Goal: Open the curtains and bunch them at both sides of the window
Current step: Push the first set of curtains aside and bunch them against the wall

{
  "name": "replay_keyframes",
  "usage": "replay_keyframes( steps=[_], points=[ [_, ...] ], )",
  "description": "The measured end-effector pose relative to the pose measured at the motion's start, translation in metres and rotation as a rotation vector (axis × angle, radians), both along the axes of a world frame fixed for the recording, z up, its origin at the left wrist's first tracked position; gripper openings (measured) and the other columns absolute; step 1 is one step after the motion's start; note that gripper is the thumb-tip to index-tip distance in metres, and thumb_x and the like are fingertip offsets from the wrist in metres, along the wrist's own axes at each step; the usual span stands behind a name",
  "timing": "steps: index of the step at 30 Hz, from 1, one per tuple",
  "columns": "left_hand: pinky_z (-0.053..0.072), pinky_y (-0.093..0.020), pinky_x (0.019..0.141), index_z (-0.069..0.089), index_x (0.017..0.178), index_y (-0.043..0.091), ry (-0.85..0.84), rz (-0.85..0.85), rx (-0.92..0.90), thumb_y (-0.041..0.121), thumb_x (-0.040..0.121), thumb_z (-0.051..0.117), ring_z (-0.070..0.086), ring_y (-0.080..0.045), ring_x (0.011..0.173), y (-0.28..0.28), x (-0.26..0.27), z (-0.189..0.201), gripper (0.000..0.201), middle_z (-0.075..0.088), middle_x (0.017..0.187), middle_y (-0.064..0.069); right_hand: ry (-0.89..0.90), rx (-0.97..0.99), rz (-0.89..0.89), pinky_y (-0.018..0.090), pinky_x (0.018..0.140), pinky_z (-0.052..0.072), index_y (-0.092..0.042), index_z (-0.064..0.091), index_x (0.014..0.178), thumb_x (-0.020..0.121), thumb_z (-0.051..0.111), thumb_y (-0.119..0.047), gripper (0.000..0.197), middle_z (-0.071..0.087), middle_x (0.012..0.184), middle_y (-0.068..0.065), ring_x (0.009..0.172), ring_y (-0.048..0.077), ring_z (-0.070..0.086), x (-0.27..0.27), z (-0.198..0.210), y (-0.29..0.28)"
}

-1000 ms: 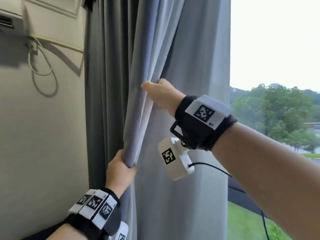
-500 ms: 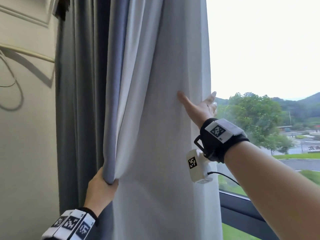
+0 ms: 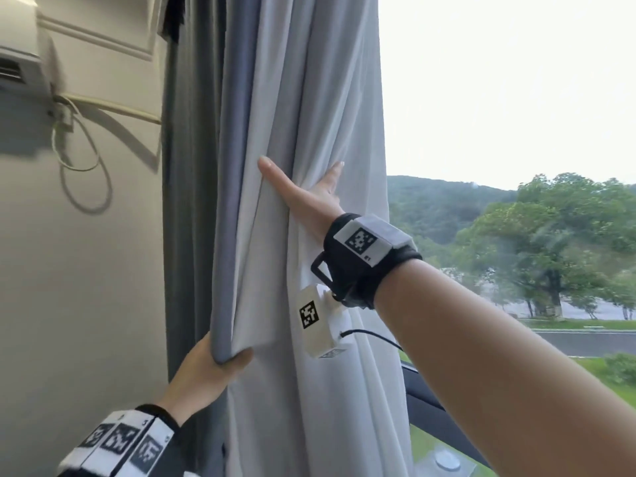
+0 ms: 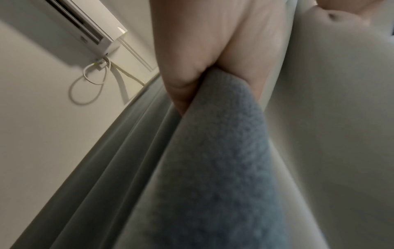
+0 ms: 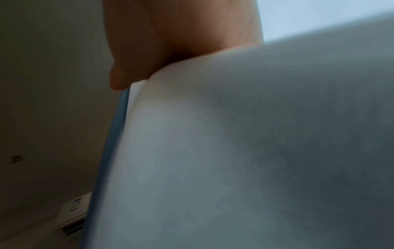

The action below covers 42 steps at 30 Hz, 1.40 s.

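Note:
A grey-blue curtain [image 3: 227,201] with a pale lining [image 3: 309,98] hangs bunched at the window's left side. My left hand [image 3: 210,366] grips its folded edge low down, with the thumb and fingers curled round the fold [image 4: 213,118]. Higher up, my right hand [image 3: 306,191] lies flat against the pale lining with its fingers straight and spread, pressing the cloth leftward. In the right wrist view the lining [image 5: 234,151] fills most of the picture under the palm. The window pane [image 3: 499,166] to the right is uncovered.
A cream wall [image 3: 86,304] stands to the left. An air conditioner [image 3: 20,63] is mounted high on it, with a looped cable [image 3: 86,160] hanging below. The dark window frame [image 3: 440,414] runs along the bottom right. Trees and a road lie outside.
My right hand let go of the curtain fold, opened and moved right to the curtain's window-side edge, and now pushes the cloth back left. The left hand has kept its grip throughout.

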<state>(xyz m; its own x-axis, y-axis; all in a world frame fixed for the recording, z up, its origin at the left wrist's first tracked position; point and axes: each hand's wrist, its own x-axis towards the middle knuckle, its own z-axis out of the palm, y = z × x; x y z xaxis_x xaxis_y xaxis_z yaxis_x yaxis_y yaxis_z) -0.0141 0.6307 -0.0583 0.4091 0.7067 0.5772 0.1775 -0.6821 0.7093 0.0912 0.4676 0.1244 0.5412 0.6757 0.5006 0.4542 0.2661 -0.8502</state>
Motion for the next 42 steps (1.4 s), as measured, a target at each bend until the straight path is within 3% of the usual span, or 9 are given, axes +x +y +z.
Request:
replay_keyframes(
  steps=[4,9,15,23,26,30,35,39,42],
  points=[
    [0.038,-0.007,0.037,0.052,0.065,0.031,-0.051,0.004,-0.006,0.054,0.058,0.075,0.06,0.011,0.048,0.0,-0.019,-0.004,0.033,0.062,0.051,0.031,-0.038,-0.054,-0.043,0.059,0.112,0.013,-0.04,-0.029,0.14,0.025,0.051,-0.096,0.151,-0.006,0.161,0.005,0.146,0.038,0.009,-0.012,0.007,0.03],
    [0.048,-0.009,0.067,0.057,0.1,0.043,-0.057,-0.106,-0.047,0.076,0.043,0.068,0.064,0.009,0.087,0.003,-0.042,-0.007,0.067,0.068,0.093,0.034,-0.089,-0.07,-0.051,0.061,0.111,0.015,-0.035,-0.032,0.141,0.025,0.053,-0.096,0.156,0.001,0.16,0.016,0.143,0.047,0.013,-0.031,0.015,0.066],
    [0.045,-0.001,0.066,0.059,0.109,0.026,-0.045,-0.181,-0.069,0.054,0.06,0.067,0.064,0.009,0.089,0.008,-0.072,0.001,0.058,0.071,0.092,0.028,-0.164,-0.12,0.081,0.062,0.11,0.021,-0.037,-0.036,0.136,0.012,0.051,-0.096,0.163,0.002,0.161,0.014,0.144,0.041,0.016,-0.057,0.019,0.095],
    [0.041,0.002,0.059,0.059,0.091,0.031,-0.048,-0.146,-0.011,0.019,0.085,0.061,0.059,0.021,0.075,0.052,-0.088,0.006,0.013,0.067,0.072,0.037,-0.21,-0.092,0.08,0.058,0.112,0.023,-0.032,-0.039,0.137,0.026,0.068,-0.083,0.161,0.005,0.159,0.021,0.143,0.042,0.017,-0.095,0.024,0.14],
    [0.039,0.004,0.075,0.056,0.106,0.038,-0.05,-0.204,-0.01,0.039,0.084,0.058,0.053,0.023,0.096,0.073,-0.093,0.009,0.022,0.065,0.095,0.036,-0.203,-0.087,-0.002,0.055,0.106,0.034,-0.03,-0.037,0.138,0.046,0.072,-0.068,0.148,0.021,0.152,0.025,0.133,0.044,0.034,-0.101,0.029,0.167],
    [0.033,0.008,0.077,0.047,0.123,0.042,-0.082,-0.24,-0.016,0.085,0.057,0.047,0.048,0.026,0.103,0.099,-0.097,0.013,0.079,0.058,0.106,0.043,-0.116,-0.05,-0.023,0.058,0.108,0.031,-0.031,-0.031,0.142,0.062,0.067,-0.05,0.128,0.014,0.153,0.023,0.133,0.047,0.03,-0.105,0.03,0.205],
    [0.044,-0.006,0.081,0.05,0.12,0.032,-0.127,-0.13,0.131,0.055,0.055,0.076,0.057,0.007,0.104,0.142,-0.074,0.016,0.074,0.062,0.111,0.019,-0.053,0.008,0.047,0.055,0.111,0.03,-0.028,-0.028,0.144,0.074,0.06,-0.037,0.113,0.016,0.154,0.021,0.137,0.041,0.029,-0.117,0.034,0.257],
    [0.045,-0.009,0.063,0.048,0.111,0.028,-0.185,-0.012,0.085,0.027,0.065,0.073,0.061,-0.004,0.083,0.177,-0.067,0.014,0.052,0.059,0.091,0.018,0.001,0.047,0.092,0.048,0.108,0.039,-0.024,-0.023,0.146,0.076,0.052,-0.025,0.103,0.045,0.138,0.019,0.113,0.032,0.05,-0.12,0.034,0.282],
    [0.044,-0.013,0.06,0.05,0.111,0.022,-0.135,0.014,0.09,0.018,0.074,0.066,0.058,-0.01,0.071,0.203,-0.069,0.012,0.04,0.057,0.082,0.015,0.014,0.049,-0.048,0.045,0.11,0.037,-0.017,-0.01,0.15,0.079,0.053,-0.026,0.095,0.044,0.128,0.013,0.119,0.034,0.049,-0.104,0.027,0.289]
  ],
)
